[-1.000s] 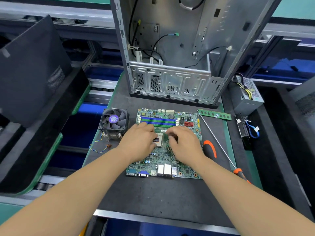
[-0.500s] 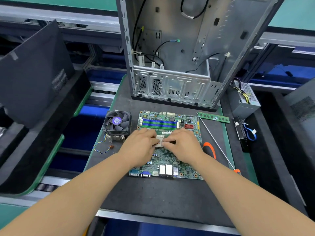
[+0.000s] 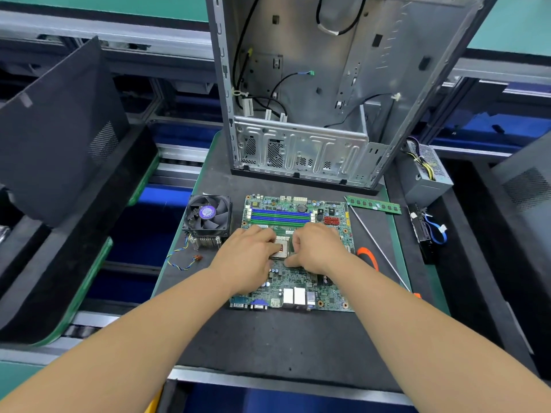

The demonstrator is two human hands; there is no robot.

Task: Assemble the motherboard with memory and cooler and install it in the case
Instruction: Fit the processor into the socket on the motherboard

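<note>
Both hands, left and right, curl on the green motherboard's bare square socket.

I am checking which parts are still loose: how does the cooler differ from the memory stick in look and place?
The cooler is a bulky black fan on metal fins, left of the motherboard; the memory stick is a thin flat green strip at the board's far right corner. The cooler trails a coloured wire; the memory stick has none. Both lie loose on the dark mat, untouched by either hand.
</note>
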